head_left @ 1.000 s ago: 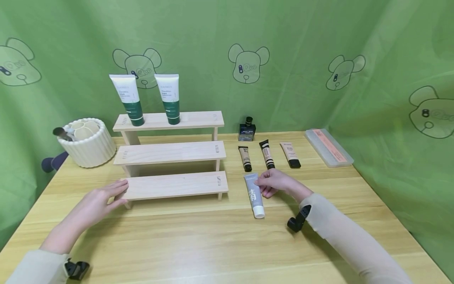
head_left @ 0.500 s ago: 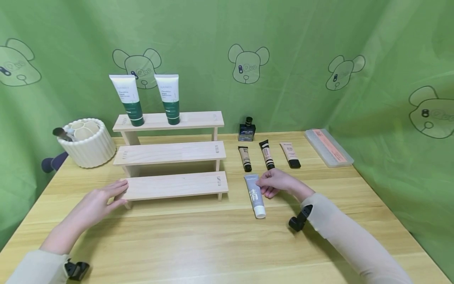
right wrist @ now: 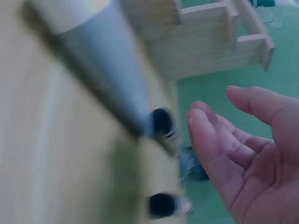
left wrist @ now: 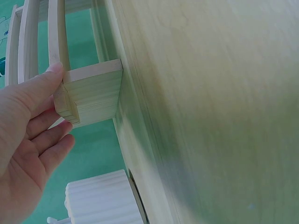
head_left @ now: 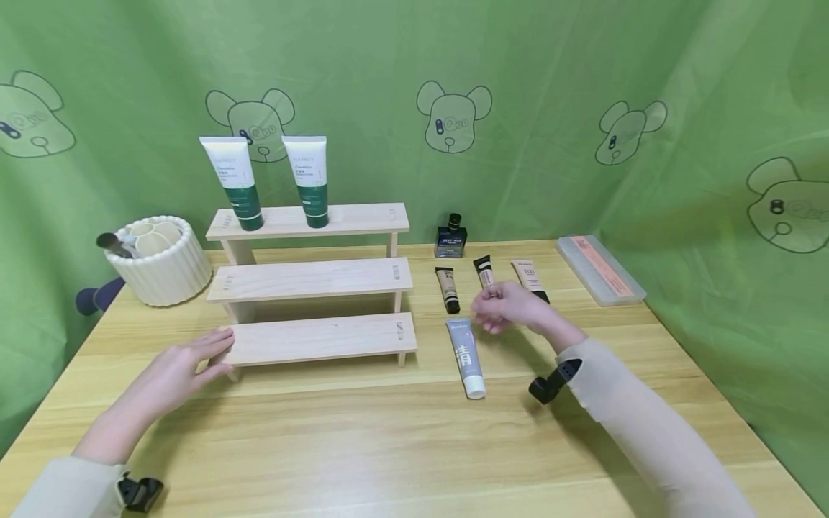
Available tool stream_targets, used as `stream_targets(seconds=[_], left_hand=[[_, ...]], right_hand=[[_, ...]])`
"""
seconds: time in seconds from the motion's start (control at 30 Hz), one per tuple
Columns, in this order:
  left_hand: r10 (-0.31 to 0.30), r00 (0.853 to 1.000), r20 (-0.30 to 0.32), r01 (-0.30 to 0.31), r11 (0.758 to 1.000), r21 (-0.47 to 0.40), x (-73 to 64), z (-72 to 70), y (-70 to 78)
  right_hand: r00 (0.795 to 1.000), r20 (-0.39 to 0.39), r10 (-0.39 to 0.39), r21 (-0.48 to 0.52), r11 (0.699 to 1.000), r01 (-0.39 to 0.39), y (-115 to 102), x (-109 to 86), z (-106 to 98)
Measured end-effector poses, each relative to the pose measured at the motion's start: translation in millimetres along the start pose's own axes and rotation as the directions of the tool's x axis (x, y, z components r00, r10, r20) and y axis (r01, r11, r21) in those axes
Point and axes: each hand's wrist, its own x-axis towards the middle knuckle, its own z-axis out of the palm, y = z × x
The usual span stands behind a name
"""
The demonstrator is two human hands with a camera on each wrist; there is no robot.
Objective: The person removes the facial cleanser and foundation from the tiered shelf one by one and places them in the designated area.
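Observation:
At the left end of the lowest step of a three-tier wooden display stand (head_left: 317, 338), my left hand (head_left: 184, 365) holds the board's corner. In the left wrist view the thumb (left wrist: 55, 70) lies on the board's edge and the other fingers are behind it. My right hand (head_left: 508, 306) is raised over the table, thumb and fingers apart with nothing between them. A grey-blue tube with a white cap (head_left: 464, 356) lies just below it, cap toward me. Behind the hand lies a black-and-pink striped tube (head_left: 483, 270), its lower part hidden.
Two white-and-green tubes (head_left: 307, 180) stand on the top step. A beige tube (head_left: 447, 289), a pink BB tube (head_left: 526, 273) and a dark perfume bottle (head_left: 451, 237) are at the back. A clear flat case (head_left: 599, 270) lies right; a white ribbed brush holder (head_left: 162, 266) stands left.
My right hand has let go of the grey-blue tube and moved up and away from it toward the back. The tube stays on the table. My left hand has not moved.

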Motion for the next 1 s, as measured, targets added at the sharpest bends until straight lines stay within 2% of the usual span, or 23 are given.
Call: stream_targets(seconds=[0.3, 0.53, 0.67, 1.0], left_hand=[[0.008, 1.000, -0.006, -0.008, 1.000, 0.008, -0.3, 1.2, -1.4], [0.003, 1.000, -0.009, -0.002, 1.000, 0.011, -0.4, 1.7, -1.5], [0.006, 1.000, -0.013, -0.006, 1.000, 0.011, -0.2, 1.4, -1.3], [0.015, 1.000, -0.021, -0.015, 1.000, 0.012, 0.4, 1.4, -2.1]], right_hand=[[0.992, -0.038, -0.117, -0.038, 0.993, 0.116, -61, 12.3, 0], [0.975, -0.058, -0.214, -0.051, 0.976, 0.211, -109, 27.0, 7], [0.970, -0.077, -0.231, -0.060, 0.972, 0.226, -133, 38.9, 13], [0.948, -0.092, -0.305, -0.049, 0.952, 0.302, -173, 72.9, 36]])
